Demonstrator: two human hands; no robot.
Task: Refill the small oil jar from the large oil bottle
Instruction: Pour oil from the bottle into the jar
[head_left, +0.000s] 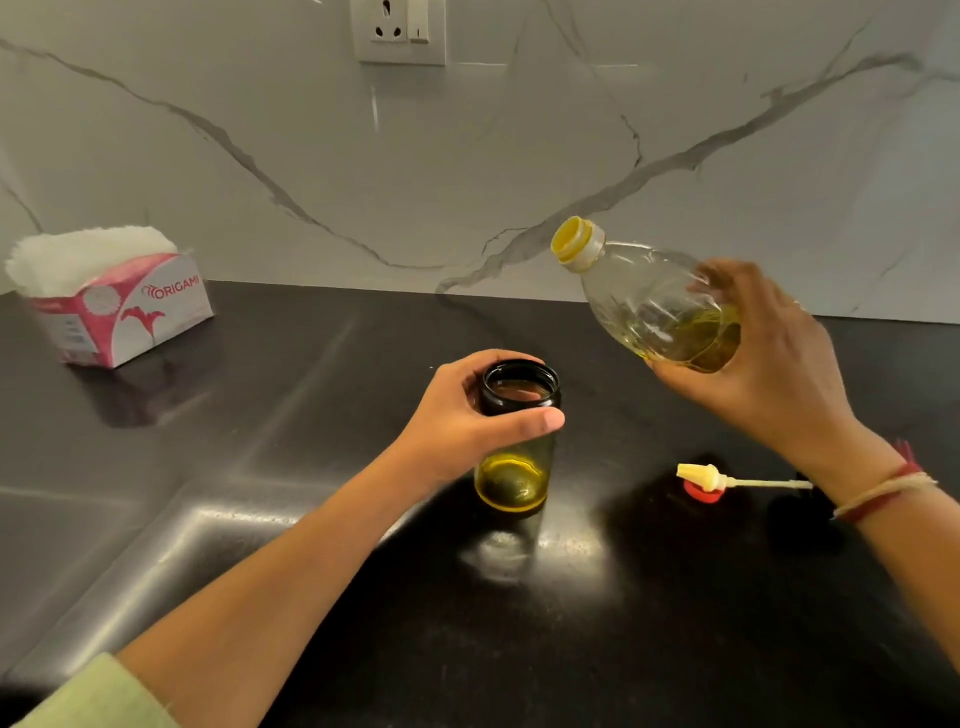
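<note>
- Reaching in from the lower left corner of the frame, a forearm with a pale green sleeve (98, 696) crosses the glossy black countertop (311, 597) towards the centre.
- At the lower right, the other forearm comes in with red and cream threads (888, 491) tied at the wrist.
- Just left of that wrist, a cream dispenser spout (701, 477) with a thin tube lies on its side on the counter, and a red cap (701, 496) sits right under it.
- The small oil jar (517, 467) stands upright at the centre of the frame, its mouth open and a shallow layer of yellow oil in the bottom of the dark glass.
- The left hand (467, 415) grips the jar's upper part, with the thumb laid across the near side and the fingers curled round the far side.
- Right of centre, the right hand (769, 358) holds the large oil bottle (639, 306) in the air, fingers curled over its body and thumb beneath.
- The bottle is tilted, its open yellow neck pointing to the upper left, above and to the right of the jar; the oil pools low in the body by the palm.
- An Origami tissue box (130, 312), pink and white with tissues standing out of the top, rests at the far left of the counter.
- Behind it all rises a veined marble backsplash (363, 156), with a white wall socket (397, 31) at the top centre.
</note>
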